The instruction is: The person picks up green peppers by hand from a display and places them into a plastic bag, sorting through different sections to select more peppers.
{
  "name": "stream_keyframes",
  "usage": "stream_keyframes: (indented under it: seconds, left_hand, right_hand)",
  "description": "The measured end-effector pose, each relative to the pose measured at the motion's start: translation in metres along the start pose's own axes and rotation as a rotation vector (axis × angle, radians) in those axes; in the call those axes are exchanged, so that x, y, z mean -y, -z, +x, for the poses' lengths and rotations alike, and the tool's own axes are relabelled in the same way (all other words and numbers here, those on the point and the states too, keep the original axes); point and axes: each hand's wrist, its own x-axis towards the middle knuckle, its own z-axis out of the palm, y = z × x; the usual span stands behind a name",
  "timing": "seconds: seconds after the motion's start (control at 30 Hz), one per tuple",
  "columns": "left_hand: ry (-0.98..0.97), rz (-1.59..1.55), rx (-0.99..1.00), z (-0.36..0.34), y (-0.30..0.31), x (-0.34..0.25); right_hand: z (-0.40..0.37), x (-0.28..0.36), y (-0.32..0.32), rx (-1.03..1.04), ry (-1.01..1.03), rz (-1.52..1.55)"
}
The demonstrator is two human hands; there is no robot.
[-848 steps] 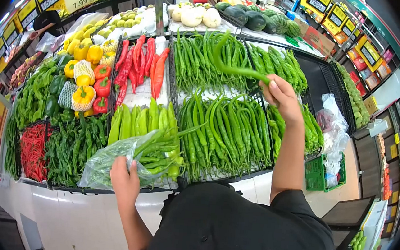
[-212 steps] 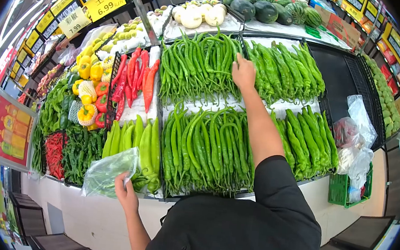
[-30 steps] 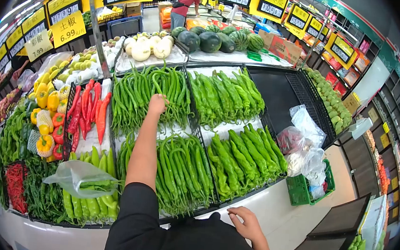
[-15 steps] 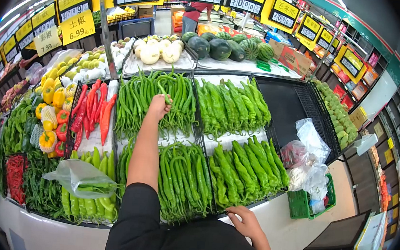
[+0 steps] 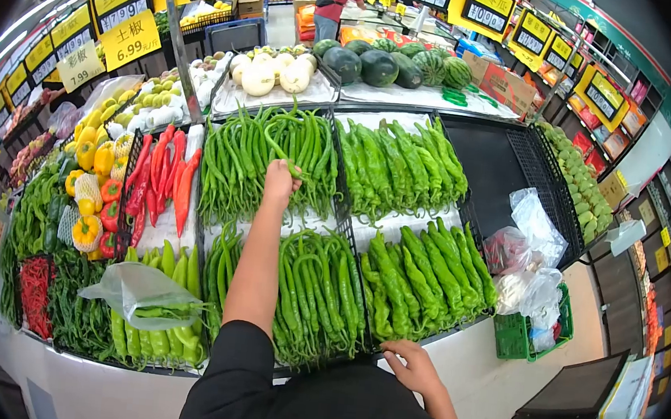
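My left hand is closed round a long green pepper, over the upper heap of long green peppers. Its fingers wrap the pepper's lower part, and the upper part points up and left. My right hand rests at the front edge of the stand, below the wide green peppers. Its fingers are partly bent and apart, and nothing shows in them. A second heap of long green peppers lies beside my left forearm.
A clear plastic bag lies on light green peppers at the left. Red peppers lie left of the heap. Watermelons and white melons are behind. A green basket with bags stands at right. A person stands far back.
The view has shifted slightly, so the stand appears lower and further right. My left hand still holds the pepper at the upper heap. My right hand stays by the edge.
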Motion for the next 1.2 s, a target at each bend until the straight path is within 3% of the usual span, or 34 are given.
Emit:
stream_keyframes:
  seconds: [0.4,0.53,0.67,0.77,0.87,1.0,1.13,1.2]
  left_hand:
    - [0.021,0.197,-0.028,0.062,-0.009,0.008]
    - [0.132,0.224,0.012,0.089,0.011,-0.005]
    - [0.044,0.483,-0.055,0.097,0.031,-0.006]
    - [-0.070,0.698,-0.115,0.066,0.026,-0.020]
    - [-0.418,0.883,-0.153,0.061,0.041,-0.001]
    - [-0.277,0.788,-0.025,0.012,0.050,-0.023]
    - [-0.405,0.620,-0.056,-0.039,0.074,-0.038]
    - [-0.364,0.550,-0.061,-0.092,0.084,-0.054]
  right_hand:
    - [-0.003,-0.001,-0.001,0.005,-0.022,-0.026]
    - [-0.006,-0.003,-0.002,-0.003,-0.052,-0.016]
    - [-0.006,-0.003,-0.003,0.009,-0.068,-0.009]
    - [-0.003,-0.002,-0.003,0.009,-0.054,-0.014]
    - [-0.002,0.000,-0.001,0.031,-0.056,-0.038]
    - [0.001,0.009,0.003,0.064,-0.031,-0.084]
    - [0.005,0.018,0.003,0.042,0.082,-0.087]
    - [0.008,0.026,0.003,0.054,0.077,-0.059]
